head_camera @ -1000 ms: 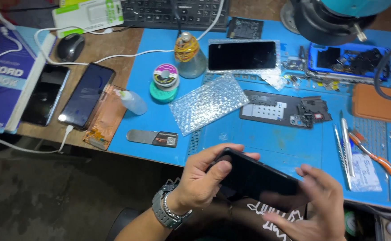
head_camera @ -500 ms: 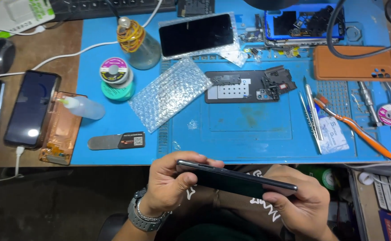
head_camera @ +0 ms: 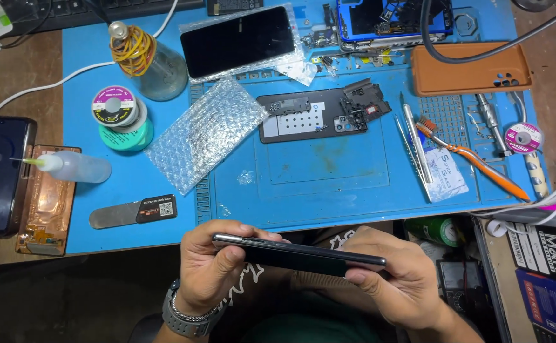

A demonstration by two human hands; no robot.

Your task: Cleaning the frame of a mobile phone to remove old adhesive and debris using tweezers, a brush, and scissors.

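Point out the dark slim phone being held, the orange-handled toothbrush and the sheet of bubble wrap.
Dark slim phone (head_camera: 303,253): head view, on its long side edge between both hands.
Orange-handled toothbrush (head_camera: 475,164): head view, mid-handle.
Sheet of bubble wrap (head_camera: 208,133): head view, centre of the sheet.

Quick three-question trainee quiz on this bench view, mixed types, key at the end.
1. True or false: both hands hold the dark phone off the blue mat.
2. Which lies nearest the bubble wrap? A) solder spool B) orange case C) toothbrush
3. Fill in: the left hand wears a ____ at the wrist.

Key: 1 true; 2 A; 3 watch. The right hand takes the phone's other end.
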